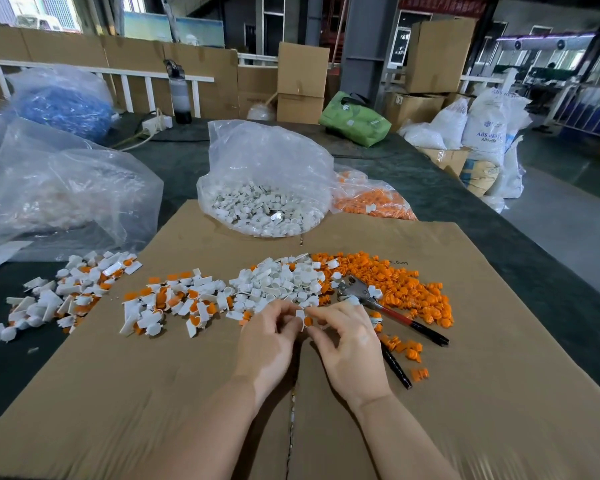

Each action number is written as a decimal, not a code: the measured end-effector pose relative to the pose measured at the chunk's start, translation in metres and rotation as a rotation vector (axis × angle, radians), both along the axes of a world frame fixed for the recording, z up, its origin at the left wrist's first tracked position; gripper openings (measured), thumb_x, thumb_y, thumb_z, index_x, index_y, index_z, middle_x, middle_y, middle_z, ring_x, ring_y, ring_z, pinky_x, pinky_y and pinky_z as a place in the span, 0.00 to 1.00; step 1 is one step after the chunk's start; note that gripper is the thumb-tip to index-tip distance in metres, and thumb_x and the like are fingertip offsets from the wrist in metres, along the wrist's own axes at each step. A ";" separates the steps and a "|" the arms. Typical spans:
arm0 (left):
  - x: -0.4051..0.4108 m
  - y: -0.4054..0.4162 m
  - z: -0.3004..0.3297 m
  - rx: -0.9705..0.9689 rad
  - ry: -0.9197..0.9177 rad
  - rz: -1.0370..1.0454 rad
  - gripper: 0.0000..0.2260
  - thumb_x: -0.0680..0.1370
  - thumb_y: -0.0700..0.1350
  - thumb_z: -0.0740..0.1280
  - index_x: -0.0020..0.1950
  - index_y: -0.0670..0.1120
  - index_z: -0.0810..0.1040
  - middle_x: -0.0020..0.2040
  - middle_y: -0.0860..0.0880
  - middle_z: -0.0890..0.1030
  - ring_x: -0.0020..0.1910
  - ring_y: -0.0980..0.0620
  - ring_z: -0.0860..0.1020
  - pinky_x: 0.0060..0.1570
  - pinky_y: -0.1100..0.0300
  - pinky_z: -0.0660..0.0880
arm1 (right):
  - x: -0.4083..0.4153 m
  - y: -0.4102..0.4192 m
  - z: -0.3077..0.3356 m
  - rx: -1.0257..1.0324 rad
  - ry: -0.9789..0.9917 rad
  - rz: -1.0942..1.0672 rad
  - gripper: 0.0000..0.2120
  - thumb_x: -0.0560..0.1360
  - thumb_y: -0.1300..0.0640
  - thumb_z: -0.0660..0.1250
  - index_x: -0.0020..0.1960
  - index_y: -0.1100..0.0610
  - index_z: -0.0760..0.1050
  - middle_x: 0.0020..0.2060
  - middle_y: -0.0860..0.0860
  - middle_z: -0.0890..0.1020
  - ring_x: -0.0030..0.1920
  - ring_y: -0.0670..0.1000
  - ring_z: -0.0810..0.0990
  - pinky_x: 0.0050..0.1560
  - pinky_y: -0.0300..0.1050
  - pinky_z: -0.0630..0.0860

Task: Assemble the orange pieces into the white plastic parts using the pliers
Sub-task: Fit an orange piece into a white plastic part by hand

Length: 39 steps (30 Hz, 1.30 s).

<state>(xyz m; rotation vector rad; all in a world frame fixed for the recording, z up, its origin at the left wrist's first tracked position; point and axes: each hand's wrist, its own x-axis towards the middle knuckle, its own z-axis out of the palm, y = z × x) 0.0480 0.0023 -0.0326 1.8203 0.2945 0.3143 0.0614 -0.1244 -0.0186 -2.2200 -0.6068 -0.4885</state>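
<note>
Mid-frame, left hand [269, 336] and right hand [343, 336] pinching small white plastic part [300, 316] with orange plug [308, 321]; seemingly light, stiff, best held by rim.

Loose orange pieces [406, 289], 3 o'clock; white plastic parts [278, 282], centre; mixed white-and-orange pile [174, 303], 9 o'clock; pliers [388, 306], grey metal head, red-and-black handles; brown cardboard sheet [153, 393]; green bag [355, 119], 1 o'clock.

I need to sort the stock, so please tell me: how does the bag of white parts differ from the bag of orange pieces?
The bag of white parts stands open and bulges tall; the bag of orange pieces lies lower and flatter, to its right. The former is fuller. Both are clear plastic, at the cardboard sheet's far edge.
</note>
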 end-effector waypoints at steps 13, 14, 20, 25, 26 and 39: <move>0.002 0.000 0.001 0.098 -0.011 0.011 0.04 0.74 0.46 0.70 0.47 0.51 0.78 0.37 0.53 0.80 0.37 0.58 0.78 0.33 0.73 0.69 | 0.003 0.000 -0.003 0.009 -0.005 -0.002 0.10 0.72 0.63 0.71 0.52 0.54 0.82 0.42 0.46 0.78 0.47 0.44 0.71 0.49 0.30 0.68; 0.002 0.000 0.001 0.106 -0.007 0.010 0.04 0.74 0.46 0.70 0.47 0.52 0.77 0.37 0.53 0.80 0.36 0.59 0.78 0.33 0.74 0.68 | 0.003 -0.001 -0.003 0.011 -0.001 -0.003 0.10 0.72 0.63 0.71 0.52 0.54 0.82 0.42 0.46 0.78 0.47 0.44 0.71 0.49 0.30 0.67; 0.003 0.001 0.002 0.090 0.006 -0.009 0.04 0.74 0.46 0.70 0.47 0.52 0.77 0.38 0.52 0.81 0.40 0.55 0.79 0.36 0.71 0.71 | 0.004 0.000 -0.005 -0.006 0.007 -0.004 0.10 0.73 0.61 0.71 0.54 0.54 0.81 0.43 0.45 0.79 0.48 0.43 0.71 0.51 0.33 0.69; 0.003 -0.001 0.007 0.059 0.033 0.020 0.06 0.74 0.46 0.71 0.42 0.54 0.75 0.38 0.51 0.81 0.39 0.55 0.79 0.33 0.74 0.70 | 0.004 -0.008 -0.005 -0.056 0.003 -0.221 0.15 0.72 0.56 0.71 0.59 0.55 0.78 0.52 0.49 0.79 0.56 0.51 0.73 0.57 0.46 0.65; 0.004 -0.001 0.007 0.053 0.043 0.026 0.05 0.74 0.46 0.71 0.42 0.54 0.76 0.38 0.51 0.81 0.38 0.56 0.78 0.33 0.75 0.69 | 0.005 -0.012 -0.004 -0.118 0.015 -0.330 0.16 0.74 0.54 0.69 0.61 0.55 0.76 0.55 0.51 0.78 0.59 0.53 0.72 0.59 0.49 0.64; 0.005 -0.005 0.016 -0.048 0.117 0.062 0.05 0.74 0.48 0.70 0.47 0.50 0.78 0.40 0.52 0.81 0.40 0.57 0.77 0.36 0.66 0.68 | 0.019 -0.037 0.006 -0.738 0.288 -0.576 0.20 0.78 0.45 0.51 0.64 0.54 0.66 0.59 0.53 0.71 0.60 0.56 0.67 0.65 0.54 0.60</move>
